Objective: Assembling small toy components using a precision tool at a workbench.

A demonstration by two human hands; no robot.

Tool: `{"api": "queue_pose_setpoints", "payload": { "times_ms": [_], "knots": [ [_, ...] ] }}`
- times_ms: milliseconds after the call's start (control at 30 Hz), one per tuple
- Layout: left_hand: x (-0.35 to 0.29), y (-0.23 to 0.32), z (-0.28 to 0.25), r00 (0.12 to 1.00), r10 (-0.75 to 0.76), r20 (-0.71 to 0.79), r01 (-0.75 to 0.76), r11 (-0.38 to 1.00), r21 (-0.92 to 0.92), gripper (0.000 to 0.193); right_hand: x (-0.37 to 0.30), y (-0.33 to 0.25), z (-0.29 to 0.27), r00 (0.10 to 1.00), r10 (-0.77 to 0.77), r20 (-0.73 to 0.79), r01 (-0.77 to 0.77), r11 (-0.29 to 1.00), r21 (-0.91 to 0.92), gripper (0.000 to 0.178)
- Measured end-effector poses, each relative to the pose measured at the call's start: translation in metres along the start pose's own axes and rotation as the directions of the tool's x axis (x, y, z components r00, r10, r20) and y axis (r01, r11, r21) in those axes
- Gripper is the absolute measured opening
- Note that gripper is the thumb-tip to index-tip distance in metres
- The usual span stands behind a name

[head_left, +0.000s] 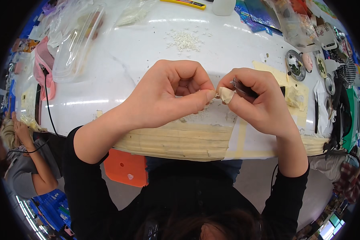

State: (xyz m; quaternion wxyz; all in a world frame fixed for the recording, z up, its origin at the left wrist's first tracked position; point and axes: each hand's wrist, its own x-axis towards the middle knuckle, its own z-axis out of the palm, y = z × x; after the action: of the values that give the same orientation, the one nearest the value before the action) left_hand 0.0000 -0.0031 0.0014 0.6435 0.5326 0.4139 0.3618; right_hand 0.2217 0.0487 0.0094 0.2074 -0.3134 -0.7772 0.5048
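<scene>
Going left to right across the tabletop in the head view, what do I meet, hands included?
Pink mesh pouch, clear plastic container, left hand, right hand, round metal dish, green object.

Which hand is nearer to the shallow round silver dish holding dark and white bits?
Right. The bare right hand is left of the dish and lower in the picture, not touching it; the bare left hand is farther left, beyond the right.
</scene>
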Motion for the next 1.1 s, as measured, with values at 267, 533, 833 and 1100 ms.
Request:
{"api": "queue_pose_setpoints", "payload": {
  "times_ms": [267,533,833,1100],
  "knots": [
    [0.000,0.003,-0.001,1.000,-0.018,-0.004,0.018,1.000,-0.006,0.009,0.001,0.000,-0.001,0.998,-0.001,-0.065,-0.002,0.999,-0.044,0.009],
    [0.004,-0.003,-0.003,0.987,-0.019,-0.160,-0.013,0.980,-0.198,0.015,0.005,-0.001,0.005,0.892,-0.348,-0.288,0.245,0.908,-0.341,0.020],
    [0.006,-0.009,0.000,0.991,-0.092,-0.098,0.048,0.921,-0.387,0.014,0.004,0.004,0.015,0.841,-0.466,-0.274,0.342,0.852,-0.397,0.044],
    [0.003,-0.009,0.003,0.995,-0.022,-0.102,-0.008,0.960,-0.279,0.016,0.005,0.010,0.011,0.890,-0.374,-0.260,0.323,0.921,-0.218,0.033]
  ]
}}
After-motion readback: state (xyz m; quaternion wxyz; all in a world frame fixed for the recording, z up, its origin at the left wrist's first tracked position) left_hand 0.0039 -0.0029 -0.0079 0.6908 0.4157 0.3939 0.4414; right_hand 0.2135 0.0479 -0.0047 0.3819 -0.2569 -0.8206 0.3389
